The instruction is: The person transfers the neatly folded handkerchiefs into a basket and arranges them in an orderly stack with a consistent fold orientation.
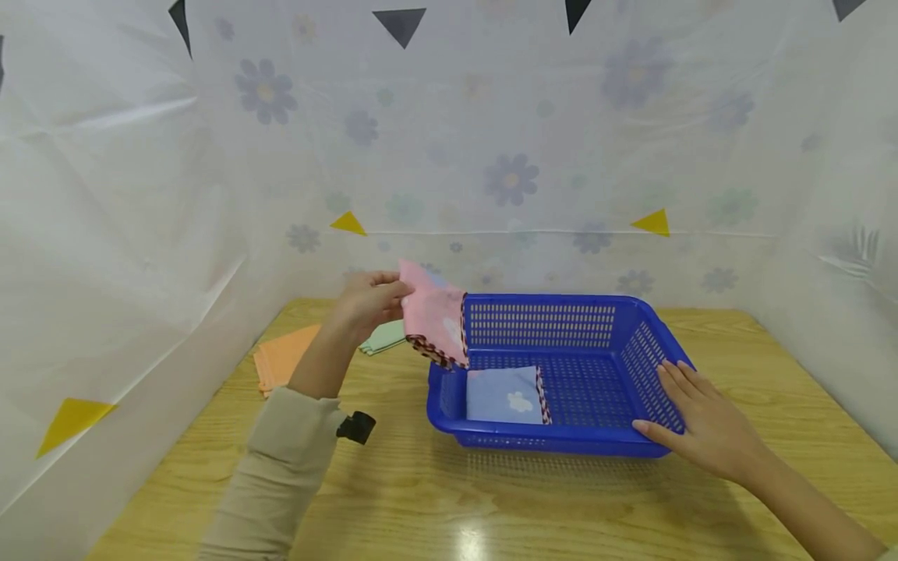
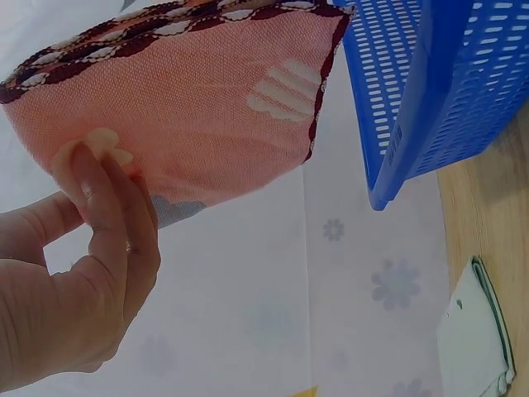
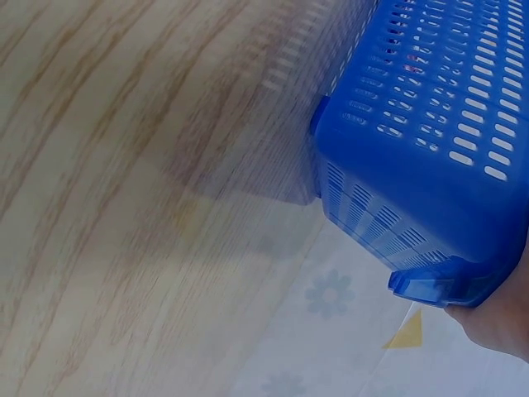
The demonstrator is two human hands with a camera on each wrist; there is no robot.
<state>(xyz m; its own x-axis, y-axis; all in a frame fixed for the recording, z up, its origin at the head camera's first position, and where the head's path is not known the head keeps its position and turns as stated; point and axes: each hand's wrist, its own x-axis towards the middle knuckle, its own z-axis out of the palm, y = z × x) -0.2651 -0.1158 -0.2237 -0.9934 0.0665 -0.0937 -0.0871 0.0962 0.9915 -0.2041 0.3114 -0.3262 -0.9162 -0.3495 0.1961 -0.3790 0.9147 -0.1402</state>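
Centrally, the left hand (image 1: 372, 300) pinches the pink cloth (image 1: 436, 313) by the upper-left corner of the basket (image 1: 582, 433), which lies rightward, long axis crosswise; the right hand (image 1: 712, 427) rests straight-fingered on its right rim.

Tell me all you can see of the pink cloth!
The pink cloth looks like woven fabric, folded in layers, with dark red and white edging, pale shapes and a bluish patch. The left hand pinches one side, holding it tilted in the air by the left end of the blue basket; whether they touch is unclear.
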